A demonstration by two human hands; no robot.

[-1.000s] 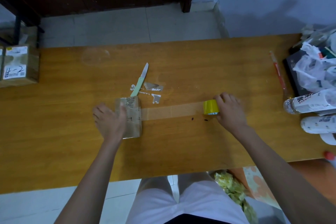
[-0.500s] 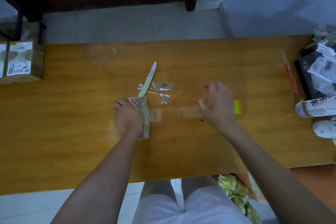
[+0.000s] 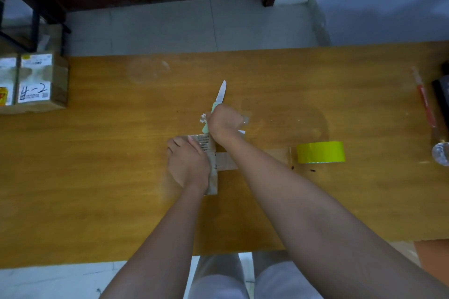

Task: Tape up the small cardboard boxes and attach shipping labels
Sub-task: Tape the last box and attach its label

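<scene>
A small cardboard box (image 3: 211,153) lies at the middle of the wooden table (image 3: 97,177). My left hand (image 3: 188,161) presses flat on its left part. A strip of clear tape (image 3: 226,161) runs from the box rightward to a yellow tape roll (image 3: 320,152) that stands alone on the table. My right hand (image 3: 224,124) is just behind the box, closed over the mint-green handle of a knife (image 3: 220,94); the white blade points away from me. Whether the knife is lifted off the table I cannot tell.
Two labelled cardboard boxes (image 3: 36,82) sit at the table's far left end. White paper scraps (image 3: 202,119) lie by the knife. A red-and-white stick (image 3: 424,99), a dark object (image 3: 441,94) and a bottle end (image 3: 441,156) are at the right edge.
My right hand let go of the tape roll, crossed left over the tape strip and closed on the knife handle. My left hand stays on the box.
</scene>
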